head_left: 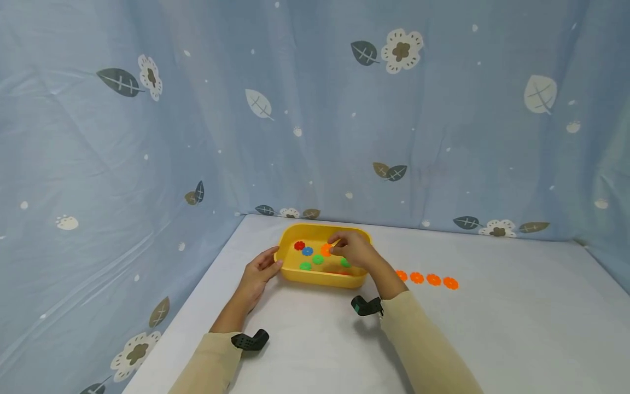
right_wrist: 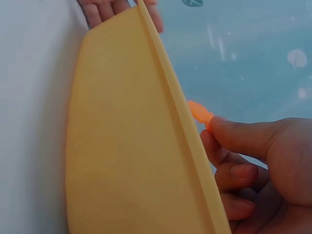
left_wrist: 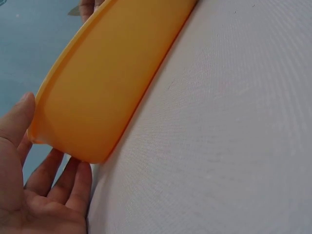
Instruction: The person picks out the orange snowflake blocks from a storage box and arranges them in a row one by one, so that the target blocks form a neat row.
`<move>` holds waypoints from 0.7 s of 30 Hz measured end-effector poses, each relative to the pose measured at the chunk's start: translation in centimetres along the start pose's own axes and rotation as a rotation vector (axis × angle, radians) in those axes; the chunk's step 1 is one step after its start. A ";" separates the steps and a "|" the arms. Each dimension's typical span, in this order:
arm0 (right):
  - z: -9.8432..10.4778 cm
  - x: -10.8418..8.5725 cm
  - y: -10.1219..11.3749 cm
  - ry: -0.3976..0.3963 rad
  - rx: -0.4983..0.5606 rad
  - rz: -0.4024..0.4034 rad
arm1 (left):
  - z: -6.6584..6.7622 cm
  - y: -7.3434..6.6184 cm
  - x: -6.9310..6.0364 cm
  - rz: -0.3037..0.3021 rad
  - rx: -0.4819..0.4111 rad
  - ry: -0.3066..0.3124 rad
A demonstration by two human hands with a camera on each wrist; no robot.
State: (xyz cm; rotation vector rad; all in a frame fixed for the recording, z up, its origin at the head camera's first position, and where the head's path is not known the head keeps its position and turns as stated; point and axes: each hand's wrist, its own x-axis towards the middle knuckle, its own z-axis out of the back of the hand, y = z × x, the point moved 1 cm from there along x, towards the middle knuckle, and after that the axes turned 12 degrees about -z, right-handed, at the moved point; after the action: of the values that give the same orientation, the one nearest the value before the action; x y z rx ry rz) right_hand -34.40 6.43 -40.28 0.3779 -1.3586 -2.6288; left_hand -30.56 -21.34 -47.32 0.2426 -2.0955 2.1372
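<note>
A yellow plastic tray [head_left: 315, 278] stands on the white table, with several flower-shaped plastic pieces in red, blue, green and orange inside. My left hand [head_left: 258, 276] holds the tray's left end. In the left wrist view its thumb [left_wrist: 19, 117] lies at the rim, and the other fingers touch the end wall from below. Over the tray, my right hand [head_left: 355, 250] pinches an orange flower-shaped piece [head_left: 326, 249] between thumb and forefinger. The right wrist view shows that piece [right_wrist: 199, 112] just above the rim, partly hidden by the tray wall [right_wrist: 122, 131].
Right of the tray, several orange flower-shaped pieces [head_left: 433, 279] lie in a row on the white tabletop [head_left: 517, 317]. My right forearm partly covers the row's near end. A blue patterned curtain [head_left: 315, 137] hangs behind the table and along its left side.
</note>
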 end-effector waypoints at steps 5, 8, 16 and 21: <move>0.9 -0.5 -0.6 -0.022 -0.003 0.006 | 0.0 -0.1 -0.1 0.013 -0.006 -0.001; 1.4 -0.8 -0.8 -0.036 -0.018 -0.012 | 0.0 -0.1 -0.1 0.017 -0.005 -0.008; 3.3 -1.7 -1.4 -0.073 -0.039 -0.013 | 0.1 0.0 0.0 0.014 -0.006 -0.006; 4.6 -2.5 -1.8 -0.095 -0.050 -0.017 | 0.0 -0.2 0.0 0.005 -0.007 -0.001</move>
State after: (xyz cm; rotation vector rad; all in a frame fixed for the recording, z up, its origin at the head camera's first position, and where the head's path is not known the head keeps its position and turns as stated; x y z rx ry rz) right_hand -33.42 11.67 -38.77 0.2622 -1.3195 -2.7215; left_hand -30.48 -21.33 -47.11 0.2386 -2.1067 2.1322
